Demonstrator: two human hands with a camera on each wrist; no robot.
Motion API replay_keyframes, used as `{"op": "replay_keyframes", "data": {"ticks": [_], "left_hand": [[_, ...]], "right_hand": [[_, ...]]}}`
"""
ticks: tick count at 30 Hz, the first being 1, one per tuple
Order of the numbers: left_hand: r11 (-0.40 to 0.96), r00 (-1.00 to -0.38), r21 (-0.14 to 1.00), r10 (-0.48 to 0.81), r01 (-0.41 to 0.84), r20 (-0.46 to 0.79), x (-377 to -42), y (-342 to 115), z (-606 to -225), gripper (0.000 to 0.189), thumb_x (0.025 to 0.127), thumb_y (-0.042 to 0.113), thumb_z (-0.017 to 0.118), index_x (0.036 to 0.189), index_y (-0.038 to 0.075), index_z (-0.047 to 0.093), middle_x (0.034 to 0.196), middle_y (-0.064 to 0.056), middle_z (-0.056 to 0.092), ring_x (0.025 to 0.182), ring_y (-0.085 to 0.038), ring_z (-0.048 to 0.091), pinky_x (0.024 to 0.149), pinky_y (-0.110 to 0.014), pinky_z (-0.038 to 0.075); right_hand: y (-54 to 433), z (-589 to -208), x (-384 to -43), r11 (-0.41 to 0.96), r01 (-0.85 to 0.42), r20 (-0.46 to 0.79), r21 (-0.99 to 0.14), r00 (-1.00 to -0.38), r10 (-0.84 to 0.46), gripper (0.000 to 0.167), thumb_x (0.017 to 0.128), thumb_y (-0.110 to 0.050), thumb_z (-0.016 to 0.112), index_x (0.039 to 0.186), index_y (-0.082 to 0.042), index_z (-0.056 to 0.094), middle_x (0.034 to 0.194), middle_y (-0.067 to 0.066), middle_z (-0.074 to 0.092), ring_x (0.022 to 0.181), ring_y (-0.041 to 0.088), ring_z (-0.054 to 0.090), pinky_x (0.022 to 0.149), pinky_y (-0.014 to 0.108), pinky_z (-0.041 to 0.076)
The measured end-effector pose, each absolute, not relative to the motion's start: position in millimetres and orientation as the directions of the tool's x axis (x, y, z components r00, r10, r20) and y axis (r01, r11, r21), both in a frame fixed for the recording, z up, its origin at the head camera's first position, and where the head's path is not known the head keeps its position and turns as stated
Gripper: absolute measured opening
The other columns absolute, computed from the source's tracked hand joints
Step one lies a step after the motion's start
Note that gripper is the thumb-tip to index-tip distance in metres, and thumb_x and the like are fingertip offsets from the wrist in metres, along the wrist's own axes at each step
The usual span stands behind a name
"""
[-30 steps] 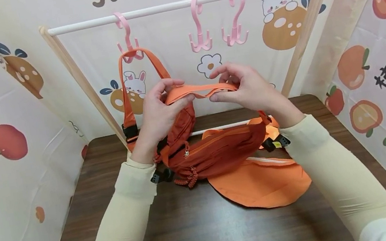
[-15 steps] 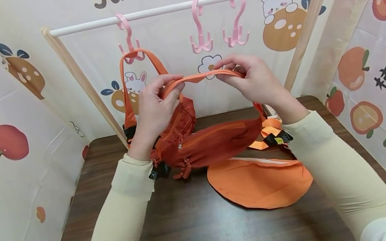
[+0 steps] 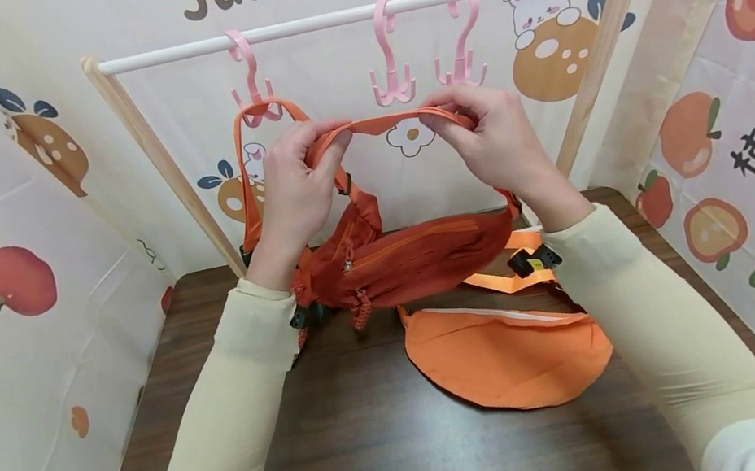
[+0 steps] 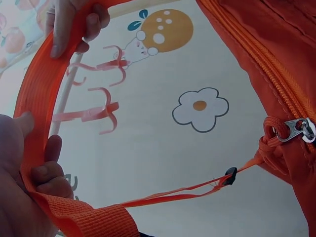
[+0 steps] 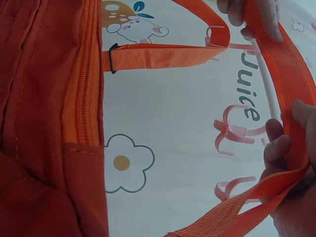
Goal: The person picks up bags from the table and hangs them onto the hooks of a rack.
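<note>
In the head view my left hand (image 3: 294,178) and right hand (image 3: 497,134) pinch an orange strap (image 3: 389,121) between thumbs and fingers, stretched level in front of the rack. From this strap hangs a rust-red waist bag (image 3: 426,261), its zipper pull dangling at the left. The left wrist view has the bag's metal zipper pull (image 4: 300,129) close up. Fingers and thumb grip the flat webbing (image 5: 294,79) in the right wrist view. Behind my left hand, a second rust-red bag (image 3: 364,221) hangs by its strap from the left pink hook (image 3: 253,82).
A white rod (image 3: 314,23) on wooden posts carries the middle hook (image 3: 389,61) and the right hook (image 3: 462,49), both in pink. On the dark wooden table (image 3: 396,447) lie a flat orange pouch (image 3: 508,355) and an orange strap with a black buckle (image 3: 533,261).
Both hands have risen toward the hooks, lifting the rust-red waist bag with them. The strap between them is pulled straighter. The orange pouch now shows more fully below.
</note>
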State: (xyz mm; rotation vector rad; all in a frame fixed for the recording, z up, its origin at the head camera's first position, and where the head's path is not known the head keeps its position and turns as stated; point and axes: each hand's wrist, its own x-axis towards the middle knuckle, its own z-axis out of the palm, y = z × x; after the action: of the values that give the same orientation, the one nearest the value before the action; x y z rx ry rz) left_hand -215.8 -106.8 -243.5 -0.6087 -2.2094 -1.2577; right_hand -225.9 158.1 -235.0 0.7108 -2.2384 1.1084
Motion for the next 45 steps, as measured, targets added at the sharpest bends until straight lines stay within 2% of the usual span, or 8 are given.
{"op": "replay_keyframes", "data": {"ticks": [2,10,13,18,22,27,36,45], "left_hand": [[0.471,-0.758,0.635,0.122,0.612,0.64,-218,-106,-242,0.027,0.105,0.027,0.07,0.127,0.014,0.079,0.103,-0.001,0.071,0.084,-0.013,0.053,0.071,-0.028,0.042],[0.51,-0.721,0.586,0.103,0.63,0.685,-231,-102,-233,0.027,0.106,0.026,0.068,0.126,0.013,0.079,0.112,-0.003,0.075,0.087,-0.01,0.054,0.076,-0.026,0.043],[0.529,-0.712,0.571,0.095,0.628,0.695,-236,-100,-229,0.027,0.107,0.027,0.067,0.126,0.013,0.079,0.11,-0.004,0.075,0.086,-0.012,0.054,0.076,-0.027,0.042],[0.572,-0.729,0.568,0.08,0.592,0.68,-242,-97,-223,0.029,0.108,0.031,0.065,0.128,0.015,0.078,0.104,-0.005,0.075,0.083,-0.013,0.055,0.074,-0.026,0.042],[0.604,-0.748,0.574,0.057,0.553,0.662,-245,-95,-218,0.03,0.109,0.031,0.061,0.129,0.014,0.077,0.103,-0.006,0.077,0.085,-0.013,0.062,0.068,-0.026,0.043],[0.671,-0.771,0.564,0.018,0.481,0.637,-248,-92,-214,0.034,0.111,0.033,0.056,0.134,0.016,0.074,0.106,-0.004,0.078,0.093,-0.014,0.067,0.067,-0.024,0.046],[0.702,-0.792,0.576,-0.028,0.419,0.61,-258,-85,-211,0.035,0.112,0.035,0.054,0.134,0.015,0.071,0.105,-0.003,0.078,0.088,-0.015,0.066,0.067,-0.026,0.046],[0.708,-0.82,0.595,-0.04,0.38,0.571,-271,-80,-212,0.034,0.113,0.037,0.051,0.131,0.016,0.071,0.098,-0.002,0.074,0.083,-0.016,0.062,0.069,-0.028,0.045]], "right_hand": [[157,-233,-227,0.524,-0.664,0.678,-0.533,-0.706,-0.205,0.02,0.103,-0.022,0.073,0.119,-0.012,0.081,0.088,0.005,0.073,0.068,0.018,0.044,0.062,0.029,0.034],[152,-225,-234,0.538,-0.667,0.72,-0.515,-0.678,-0.151,0.023,0.105,-0.029,0.07,0.114,-0.011,0.081,0.082,0.005,0.071,0.064,0.017,0.044,0.06,0.028,0.031],[149,-222,-237,0.557,-0.651,0.721,-0.516,-0.681,-0.128,0.027,0.106,-0.031,0.067,0.116,-0.009,0.08,0.088,0.004,0.074,0.066,0.014,0.049,0.06,0.028,0.033],[144,-217,-243,0.579,-0.614,0.707,-0.537,-0.701,-0.088,0.03,0.108,-0.032,0.063,0.119,-0.008,0.078,0.095,0.004,0.074,0.077,0.009,0.057,0.065,0.025,0.041],[142,-215,-247,0.592,-0.601,0.711,-0.537,-0.7,-0.067,0.029,0.109,-0.03,0.061,0.118,-0.008,0.077,0.095,0.004,0.073,0.076,0.011,0.056,0.065,0.025,0.041],[140,-211,-248,0.63,-0.57,0.707,-0.526,-0.706,-0.048,0.031,0.11,-0.029,0.058,0.119,-0.006,0.077,0.096,0.006,0.074,0.074,0.011,0.055,0.066,0.025,0.041],[136,-207,-254,0.674,-0.498,0.679,-0.546,-0.734,0.008,0.03,0.111,-0.028,0.057,0.119,-0.005,0.076,0.096,0.007,0.075,0.076,0.01,0.058,0.068,0.023,0.043],[137,-207,-261,0.691,-0.459,0.639,-0.559,-0.769,0.005,0.029,0.11,-0.025,0.058,0.12,-0.004,0.075,0.095,0.007,0.074,0.078,0.012,0.061,0.067,0.023,0.045]]}}
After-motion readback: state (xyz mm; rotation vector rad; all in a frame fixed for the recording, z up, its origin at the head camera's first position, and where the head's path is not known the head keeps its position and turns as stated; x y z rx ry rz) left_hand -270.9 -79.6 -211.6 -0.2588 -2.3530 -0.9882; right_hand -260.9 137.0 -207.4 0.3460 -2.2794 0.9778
